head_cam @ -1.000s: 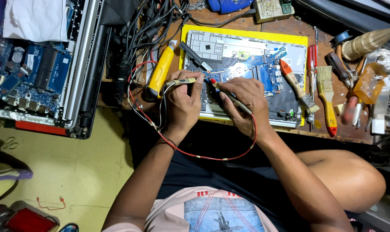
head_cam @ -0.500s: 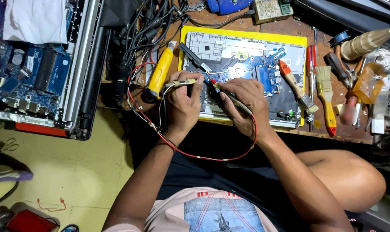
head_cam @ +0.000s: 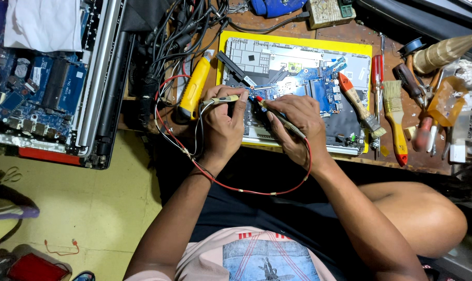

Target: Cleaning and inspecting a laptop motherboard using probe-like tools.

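Hands occupy the near edge of the workbench point(head_cam: 428, 169), at its middle. The left hand point(head_cam: 223, 127) is closed around a yellowish probe point(head_cam: 221, 100), held level with the tip pointing right. The right hand point(head_cam: 293, 122) is closed in a pen grip on a red-tipped probe point(head_cam: 277, 115), tip angled up-left; the two tips sit just beside each other over the blue circuit board point(head_cam: 303, 86). A red lead point(head_cam: 256, 191) loops from the right hand below the bench edge and back up past the left wrist.

The board lies inside an opened laptop chassis point(head_cam: 350, 67) resting on a yellow mat point(head_cam: 298, 41). Left of the left hand stands a yellow-handled tool point(head_cam: 194, 88) among black cables point(head_cam: 178, 31). Toward the right edge lie a yellow-handled brush point(head_cam: 396, 122), a red-handled screwdriver point(head_cam: 377, 70) and further hand tools. At the far left, a second opened laptop point(head_cam: 43, 88) exposes its board, with white cloth point(head_cam: 43, 23) on top.
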